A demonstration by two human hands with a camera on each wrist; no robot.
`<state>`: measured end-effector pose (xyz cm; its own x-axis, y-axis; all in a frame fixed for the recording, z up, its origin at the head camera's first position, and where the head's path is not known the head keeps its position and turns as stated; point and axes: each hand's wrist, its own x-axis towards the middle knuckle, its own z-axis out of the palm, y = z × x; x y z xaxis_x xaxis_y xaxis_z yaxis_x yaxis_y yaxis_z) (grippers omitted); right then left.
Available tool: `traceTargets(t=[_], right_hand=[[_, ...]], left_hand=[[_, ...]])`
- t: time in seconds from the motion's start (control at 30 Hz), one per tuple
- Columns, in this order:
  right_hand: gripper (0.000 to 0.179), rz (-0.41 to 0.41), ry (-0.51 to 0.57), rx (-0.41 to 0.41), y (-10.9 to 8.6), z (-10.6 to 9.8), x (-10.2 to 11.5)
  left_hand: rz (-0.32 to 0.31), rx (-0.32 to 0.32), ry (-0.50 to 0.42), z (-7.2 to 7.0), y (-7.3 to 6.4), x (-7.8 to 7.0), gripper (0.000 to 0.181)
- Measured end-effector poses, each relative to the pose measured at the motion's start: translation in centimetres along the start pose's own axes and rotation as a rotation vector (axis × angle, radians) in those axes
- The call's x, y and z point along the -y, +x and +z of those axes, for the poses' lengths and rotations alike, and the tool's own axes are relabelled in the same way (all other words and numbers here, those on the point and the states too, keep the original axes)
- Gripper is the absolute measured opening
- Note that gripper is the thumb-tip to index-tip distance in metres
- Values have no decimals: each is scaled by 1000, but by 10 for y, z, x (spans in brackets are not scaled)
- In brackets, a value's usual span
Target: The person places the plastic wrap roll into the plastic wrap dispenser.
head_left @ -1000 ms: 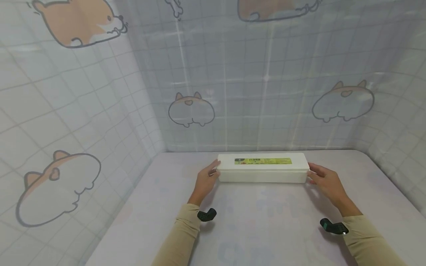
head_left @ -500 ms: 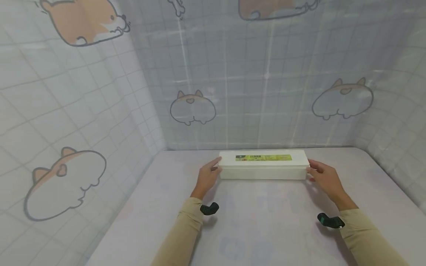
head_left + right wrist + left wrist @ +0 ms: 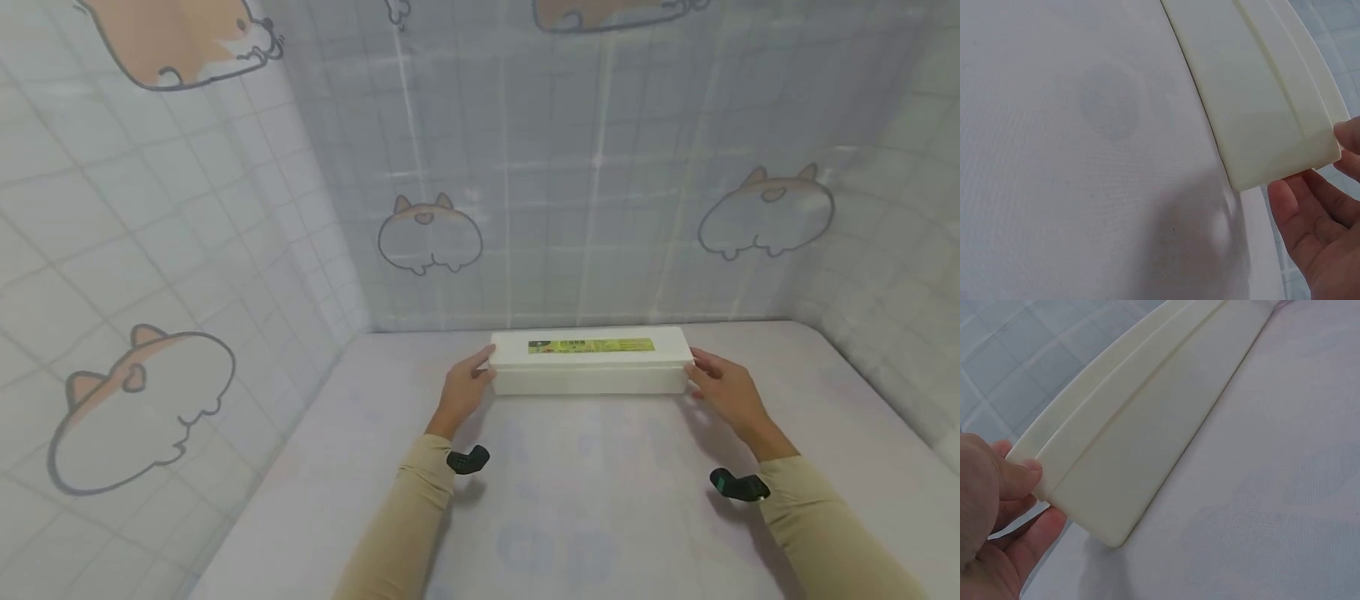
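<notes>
A long white lidded box (image 3: 588, 380) with a yellow-green label on its lid lies crosswise near the back of the table. My left hand (image 3: 460, 392) holds the box's left end. In the left wrist view, the left thumb (image 3: 1021, 480) presses on the lid's edge, with fingers behind and below it. At the opposite end, my right hand (image 3: 729, 396) grips the corner. The right wrist view has fingertips (image 3: 1284, 199) at the lid's lower edge, and the thumb is partly cut off by the frame. The lid sits on the box, and the contents are hidden.
The table (image 3: 570, 492) is covered in a pale, faintly patterned cloth. Right behind the box rises a grid-patterned curtain (image 3: 555, 208) with cartoon dogs, and it continues along the left and right sides. Dark devices (image 3: 468, 460) sit at both wrists.
The whole head view has shifted slightly, so box, hands and curtain all appear higher. Both hands keep their places at the box's ends.
</notes>
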<state>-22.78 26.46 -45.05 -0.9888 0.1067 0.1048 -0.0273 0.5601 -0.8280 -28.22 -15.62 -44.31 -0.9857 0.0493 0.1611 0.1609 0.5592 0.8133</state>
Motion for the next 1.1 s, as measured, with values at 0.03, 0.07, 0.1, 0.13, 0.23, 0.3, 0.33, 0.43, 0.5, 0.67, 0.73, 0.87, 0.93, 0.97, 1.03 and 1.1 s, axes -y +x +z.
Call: traceTargets(t=[0.03, 0.07, 0.1, 0.13, 0.23, 0.3, 0.33, 0.43, 0.5, 0.67, 0.73, 0.87, 0.93, 0.97, 1.03, 1.1], right_hand=[[64, 2, -6, 3, 1, 0, 1], [65, 3, -10, 6, 2, -1, 2], [65, 5, -16, 7, 3, -1, 3], [66, 9, -17, 7, 4, -1, 3], [65, 16, -3, 14, 7, -2, 5], [65, 34, 10, 20, 7, -1, 6], [64, 43, 18, 23, 8, -1, 7], [65, 62, 31, 32, 7, 0, 8], [67, 69, 34, 38, 6, 0, 8], [67, 60, 18, 43, 4, -2, 7], [67, 52, 4, 40, 3, -3, 8], [67, 35, -19, 33, 3, -3, 10], [66, 24, -30, 29, 3, -3, 11], [66, 18, -35, 26, 2, -3, 11], [65, 6, -45, 24, 2, -5, 12], [65, -8, -61, 23, 1, -6, 12]], left_hand=[[-4, 0, -3, -1, 1, -1, 49], [-4, 0, -6, -1, 2, -2, 49], [-3, 1, -6, -1, 3, -2, 49], [-4, 0, -3, -1, 4, -3, 49], [3, -6, 3, 0, 6, -4, 48], [3, -12, 5, 1, 5, -3, 48], [3, -15, 2, 1, 5, -3, 48], [4, -25, -11, 3, 2, -1, 47], [3, -32, -25, 4, 1, 0, 47], [2, -33, -44, 6, 0, 4, 46], [6, -31, -43, 6, -1, 4, 46], [20, -32, -35, 4, -2, 3, 46], [25, -30, -32, 3, -4, 1, 46], [26, -27, -29, 3, -4, 1, 46], [25, -22, -22, 2, -4, 0, 46], [35, -18, -11, 2, -4, 0, 46]])
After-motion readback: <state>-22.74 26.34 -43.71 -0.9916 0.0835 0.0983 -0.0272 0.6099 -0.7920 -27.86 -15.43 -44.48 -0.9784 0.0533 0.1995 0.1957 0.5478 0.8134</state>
